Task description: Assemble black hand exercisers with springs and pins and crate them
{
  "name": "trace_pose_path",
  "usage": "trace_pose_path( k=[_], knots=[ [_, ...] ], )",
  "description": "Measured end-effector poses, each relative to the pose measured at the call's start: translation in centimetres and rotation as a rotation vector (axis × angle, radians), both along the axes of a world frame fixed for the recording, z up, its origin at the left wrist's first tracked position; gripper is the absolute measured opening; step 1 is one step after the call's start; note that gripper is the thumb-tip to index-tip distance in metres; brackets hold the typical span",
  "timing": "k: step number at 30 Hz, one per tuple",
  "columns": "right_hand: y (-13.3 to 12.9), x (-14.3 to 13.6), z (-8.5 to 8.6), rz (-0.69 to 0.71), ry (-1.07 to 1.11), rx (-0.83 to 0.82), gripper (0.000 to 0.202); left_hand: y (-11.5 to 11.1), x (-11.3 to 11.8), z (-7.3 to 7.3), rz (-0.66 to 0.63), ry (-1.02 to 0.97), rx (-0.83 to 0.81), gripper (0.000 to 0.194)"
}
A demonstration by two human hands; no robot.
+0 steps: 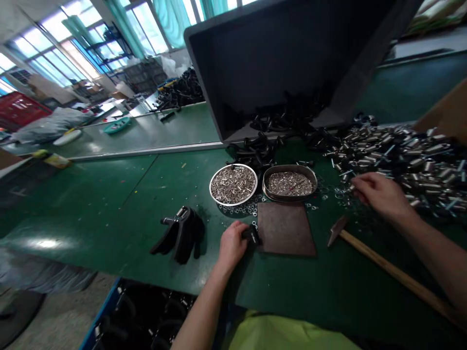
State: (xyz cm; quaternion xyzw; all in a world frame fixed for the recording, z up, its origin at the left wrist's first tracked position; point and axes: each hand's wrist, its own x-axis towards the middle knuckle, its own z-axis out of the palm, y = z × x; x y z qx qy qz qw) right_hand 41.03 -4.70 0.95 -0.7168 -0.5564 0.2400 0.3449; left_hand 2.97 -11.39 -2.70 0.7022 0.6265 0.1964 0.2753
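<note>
My left hand (pixel 232 243) is closed round a black plastic handle-like part (pixel 253 235), whose end lies at the left edge of a flat brown metal plate (pixel 286 228). Over on the right, my right hand (pixel 381 194) has its fingers pinched together at the near left edge of a heap of silvery metal cylinders and pins (pixel 412 155). What sits between those fingertips is too small to make out. A hammer (pixel 386 265) with a wooden handle lies below that hand. Small washers (pixel 248 209) are scattered around a round dish of short metal pins (pixel 233 184).
An oval tin (pixel 290 182) of tiny metal pieces stands behind the plate. Black parts spill from a large tilted grey bin (pixel 215 97). More black parts (pixel 180 233) stand on the green table to the left. Below the front edge is a blue crate (pixel 98 318).
</note>
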Motion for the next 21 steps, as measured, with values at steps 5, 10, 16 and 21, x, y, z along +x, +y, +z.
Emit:
trace_pose_path(
  k=[5,10,16,21],
  knots=[
    [-4.7,-6.0,-0.4,0.135,0.381,-0.153,0.031,-0.8,0.6,0.5,-0.109,0.261,0.037,0.026],
    [-7.6,-10.0,-1.3,0.256,0.474,-0.229,0.035,-1.2,0.8,1.2,-0.27,0.4,0.064,0.027],
    [-8.6,-12.1,-1.5,0.306,0.648,-0.243,0.038,-1.6,0.1,0.7,-0.239,0.243,0.15,0.04],
    [-9.3,-13.2,-0.4,0.342,0.685,-0.229,0.03,-1.8,0.5,1.4,0.214,-0.507,-0.024,0.018]
  ],
)
